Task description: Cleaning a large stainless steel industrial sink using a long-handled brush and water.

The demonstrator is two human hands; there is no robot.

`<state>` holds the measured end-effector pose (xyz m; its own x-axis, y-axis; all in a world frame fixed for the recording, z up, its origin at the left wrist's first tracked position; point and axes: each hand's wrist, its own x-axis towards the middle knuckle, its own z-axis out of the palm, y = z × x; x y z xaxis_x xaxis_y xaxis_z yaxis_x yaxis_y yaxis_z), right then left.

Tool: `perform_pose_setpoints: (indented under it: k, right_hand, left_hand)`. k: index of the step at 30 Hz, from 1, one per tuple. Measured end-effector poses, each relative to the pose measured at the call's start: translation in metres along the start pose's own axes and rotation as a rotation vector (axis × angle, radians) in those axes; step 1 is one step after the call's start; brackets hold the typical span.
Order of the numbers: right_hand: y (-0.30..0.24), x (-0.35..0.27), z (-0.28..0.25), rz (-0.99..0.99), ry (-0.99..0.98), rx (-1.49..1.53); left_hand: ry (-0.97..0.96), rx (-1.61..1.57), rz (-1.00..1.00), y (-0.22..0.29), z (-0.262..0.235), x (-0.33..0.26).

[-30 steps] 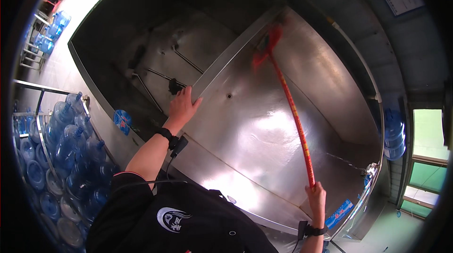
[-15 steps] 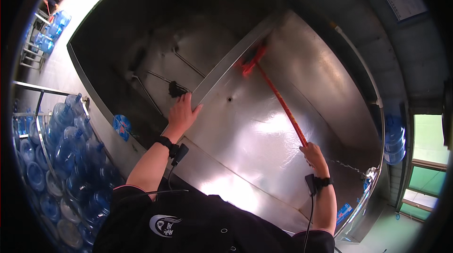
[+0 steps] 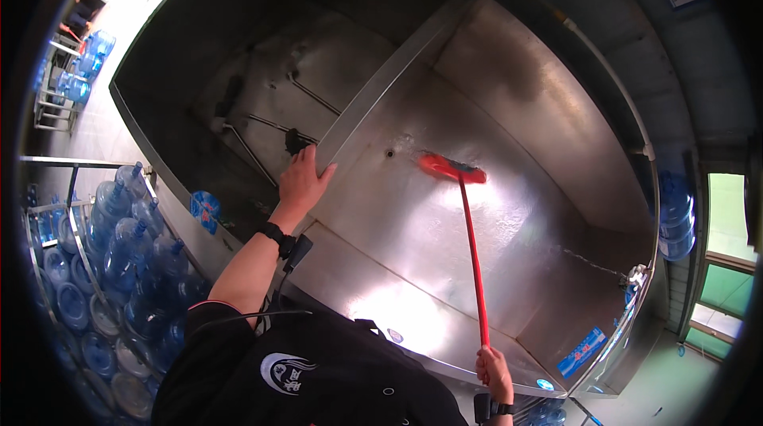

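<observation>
My right hand (image 3: 496,374) is closed round the end of a long red handle at the tank's near right rim. The handle belongs to a red brush (image 3: 474,267), whose wide head lies on the wet floor of the steel tank's right compartment, just right of a small drain hole (image 3: 389,154). My left hand (image 3: 302,185) rests on the near part of the steel divider (image 3: 389,68), fingers laid over it and thumb apart, holding nothing loose. Close by its fingertips, a small black fitting (image 3: 297,141) sits on a metal rod in the darker left compartment.
Many blue water jugs (image 3: 131,251) lie stacked in a metal rack at the left. More jugs (image 3: 78,84) stand far left. A pipe (image 3: 612,80) runs along the tank's right side, with a chain (image 3: 592,262) hanging inside near a valve (image 3: 637,275).
The brush head has swept from near the divider's far part toward me and turned crosswise. My right hand has drawn back to the near rim. My left hand stays on the divider.
</observation>
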<state>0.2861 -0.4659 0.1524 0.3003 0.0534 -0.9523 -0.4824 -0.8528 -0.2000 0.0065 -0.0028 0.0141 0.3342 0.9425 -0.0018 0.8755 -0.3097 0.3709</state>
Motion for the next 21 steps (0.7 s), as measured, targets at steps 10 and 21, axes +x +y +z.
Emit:
perform_pose_setpoints:
  k: [10,21]
  right_hand:
    - [-0.079,0.15,0.039,-0.324,-0.076,-0.183]
    - [-0.134,0.122,0.101,-0.247,-0.291,0.213]
  left_hand:
    - [-0.043,0.047,-0.018,0.006,-0.001,0.001]
    - [-0.021,0.03,0.003,0.0,0.0,0.0]
